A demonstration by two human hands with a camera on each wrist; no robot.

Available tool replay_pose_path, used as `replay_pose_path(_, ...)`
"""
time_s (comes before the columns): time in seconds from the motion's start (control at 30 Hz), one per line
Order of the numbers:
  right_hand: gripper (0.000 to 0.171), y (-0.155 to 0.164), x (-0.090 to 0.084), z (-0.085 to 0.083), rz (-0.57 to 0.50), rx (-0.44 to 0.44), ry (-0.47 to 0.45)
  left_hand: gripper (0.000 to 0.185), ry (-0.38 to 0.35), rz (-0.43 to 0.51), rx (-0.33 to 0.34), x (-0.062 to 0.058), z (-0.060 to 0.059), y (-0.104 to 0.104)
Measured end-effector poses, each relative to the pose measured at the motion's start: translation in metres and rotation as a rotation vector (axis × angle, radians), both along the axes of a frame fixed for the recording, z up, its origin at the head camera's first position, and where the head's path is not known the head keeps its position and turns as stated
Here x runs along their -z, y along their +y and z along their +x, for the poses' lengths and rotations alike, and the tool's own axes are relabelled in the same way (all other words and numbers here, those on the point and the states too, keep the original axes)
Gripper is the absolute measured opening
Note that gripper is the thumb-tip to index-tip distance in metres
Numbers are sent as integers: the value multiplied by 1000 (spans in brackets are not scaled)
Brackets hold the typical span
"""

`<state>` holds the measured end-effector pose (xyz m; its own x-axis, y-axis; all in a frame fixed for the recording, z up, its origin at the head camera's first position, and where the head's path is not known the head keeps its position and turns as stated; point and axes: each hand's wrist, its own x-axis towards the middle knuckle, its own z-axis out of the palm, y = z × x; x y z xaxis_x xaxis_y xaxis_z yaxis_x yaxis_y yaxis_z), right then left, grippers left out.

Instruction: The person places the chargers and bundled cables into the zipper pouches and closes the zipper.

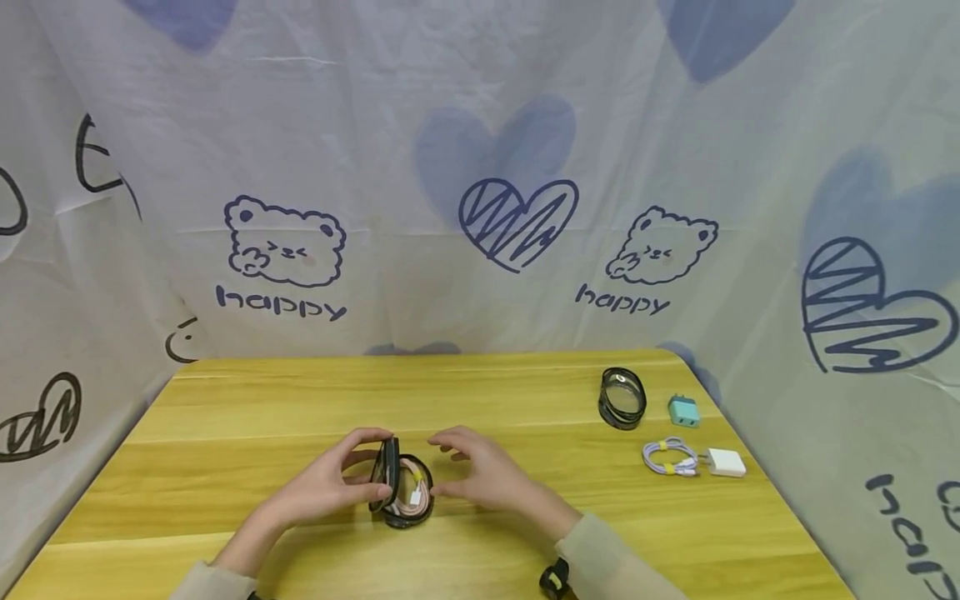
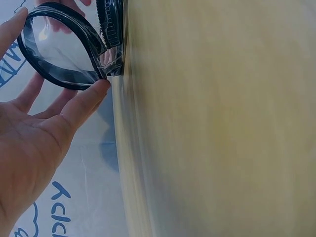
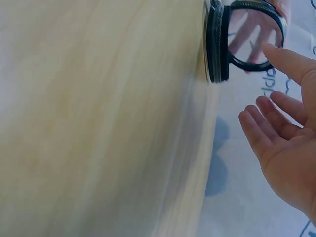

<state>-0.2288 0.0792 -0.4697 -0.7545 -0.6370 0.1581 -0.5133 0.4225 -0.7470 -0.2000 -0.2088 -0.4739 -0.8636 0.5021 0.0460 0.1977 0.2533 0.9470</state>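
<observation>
Two hands meet over the near middle of the yellow wooden worktop point(image 1: 225, 417), both busy around a small round zip case point(image 1: 408, 500) with a black rim. The case lies open on the worktop, its clear lid point(image 1: 388, 473) stood up on edge, and a coiled pink cable point(image 1: 416, 496) with a yellow tie sits inside the lower half. The left hand point(image 1: 337, 479) holds the raised lid, thumb and fingers curled round its black rim; the left wrist view shows fingertips point(image 2: 98, 89) touching that rim and the transparent window between them. The right hand point(image 1: 480, 475) hovers just beside the case with fingers relaxed and spread, gripping nothing; from the right wrist view its palm faces the lid without touching it. Well apart, toward the far right corner, a second round black case point(image 1: 622, 398) stands near a small mint-green charger plug point(image 1: 683, 410). Nearer the edge on that side lies a coiled lilac cable point(image 1: 670, 457) with yellow ties, just beside a white charger block point(image 1: 726, 462). Behind the worktop hangs a pale cloth backdrop point(image 1: 480, 167) printed with bears, hearts and the word happy.
</observation>
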Motion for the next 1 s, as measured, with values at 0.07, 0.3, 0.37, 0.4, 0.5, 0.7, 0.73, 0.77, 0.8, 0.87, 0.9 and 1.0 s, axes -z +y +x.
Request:
replay_pose_path(0.07,61,7,-1,0,-30,22,16,72,-3,-2,1,-1,0,0)
replay_pose_path(0.3,53,38,-6,0,-105,133,61,73,-3,-8,-4,-2,1,0)
replay_pose_path(0.37,52,48,-6,0,-119,164,76,74,-5,-9,-6,-2,1,0)
replay_pose_path(0.4,51,53,-6,-1,-127,177,88,74,-4,-10,-7,-2,1,0)
replay_pose_path(0.5,50,69,-6,-2,-143,214,119,74,-8,-11,-6,-1,0,0)
replay_pose_path(0.7,51,104,-3,-3,-165,301,148,74,-16,-11,6,0,0,-1)
replay_pose_path(0.73,51,111,-3,-3,-169,317,150,74,-16,-10,8,0,0,-1)
replay_pose_path(0.77,51,117,-3,-3,-170,335,151,74,-16,-9,8,0,0,-1)
replay_pose_path(0.8,50,123,-3,-3,-171,351,152,73,-17,-8,8,0,0,-1)
replay_pose_path(0.87,50,135,-4,-3,-174,386,149,74,-19,-4,8,0,0,-1)
replay_pose_path(0.9,50,141,-4,-3,-173,402,150,74,-19,-4,8,0,0,-1)
replay_pose_path(1.0,50,159,-5,-2,-162,452,145,74,-17,-3,7,-1,0,-1)
